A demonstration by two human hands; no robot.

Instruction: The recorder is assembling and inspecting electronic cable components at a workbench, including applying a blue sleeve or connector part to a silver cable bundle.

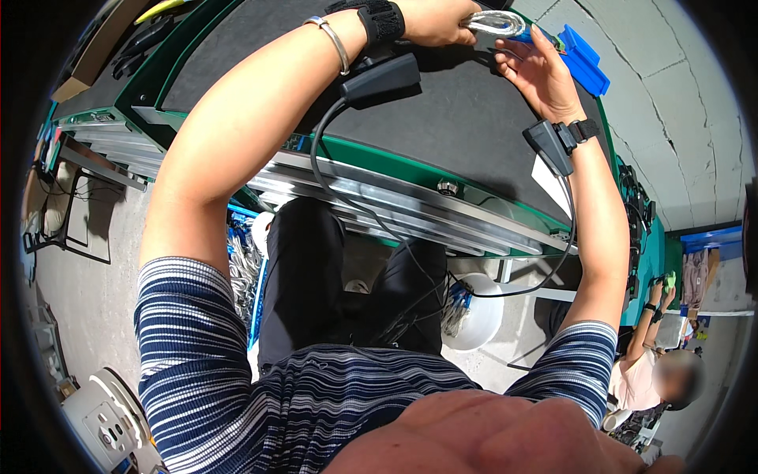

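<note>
My left hand [438, 20] reaches far across the black-topped workbench [442, 118] and is closed on a clear plastic bag [497, 24] with something pale inside. My right hand [541, 75] is just beside the bag, fingers spread and touching its lower right edge. A blue plastic bin [586, 59] lies right behind the bag at the bench's far edge. Both wrists carry black strapped devices with cables running down toward my body; the left wrist also wears a silver bangle [335, 39].
The bench has a green rim and an aluminium frame [395, 197] under it. White buckets [482, 312] and blue crates stand on the concrete floor by my legs. Another person [655, 371] sits at the right, at a neighbouring green table. Dark tools lie at the top left.
</note>
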